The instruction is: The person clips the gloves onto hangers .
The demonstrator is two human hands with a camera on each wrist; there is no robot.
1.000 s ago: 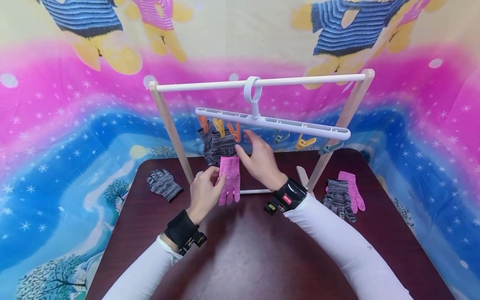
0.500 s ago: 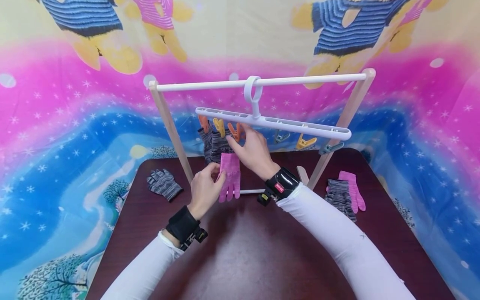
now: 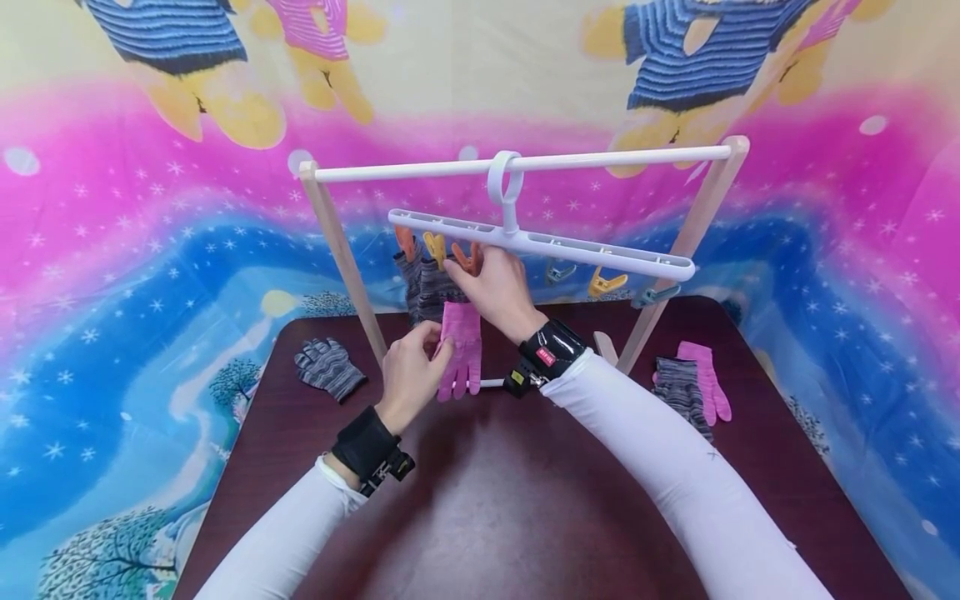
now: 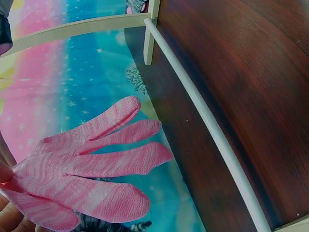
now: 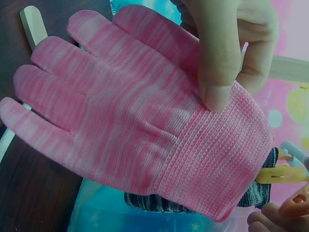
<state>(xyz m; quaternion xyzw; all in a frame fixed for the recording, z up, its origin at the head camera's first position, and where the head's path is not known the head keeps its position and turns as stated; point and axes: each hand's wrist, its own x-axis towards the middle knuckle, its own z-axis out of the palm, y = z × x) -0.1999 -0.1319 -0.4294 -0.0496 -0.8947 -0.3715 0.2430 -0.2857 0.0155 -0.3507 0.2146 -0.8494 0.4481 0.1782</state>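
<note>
My left hand (image 3: 408, 371) pinches a pink knitted glove (image 3: 461, 346) near its cuff. The glove's fingers hang downward, and in the right wrist view my thumb (image 5: 218, 82) presses on the fabric beside the ribbed cuff. Above it, my right hand (image 3: 502, 287) pinches an orange clothespin (image 3: 463, 258) on the white hanger (image 3: 645, 261). The glove's cuff is below that clothespin, apart from it. Just to the left, a yellow clothespin (image 3: 433, 248) and another orange clothespin (image 3: 405, 240) hold grey striped gloves (image 3: 438, 287), partly hidden behind the pink one.
The hanger hooks over the white rod (image 3: 600, 158) of a wooden stand. Its right half carries several clothespins, one of them yellow (image 3: 606, 283). On the table (image 3: 495, 500) lie a grey glove (image 3: 330, 367) at left, and a grey glove (image 3: 677, 387) overlapping a pink glove (image 3: 711, 383) at right.
My right hand has moved left onto the orange clothespin and now squeezes it. The left hand has raised the pink glove slightly. The hanger has shifted a little to the left.
</note>
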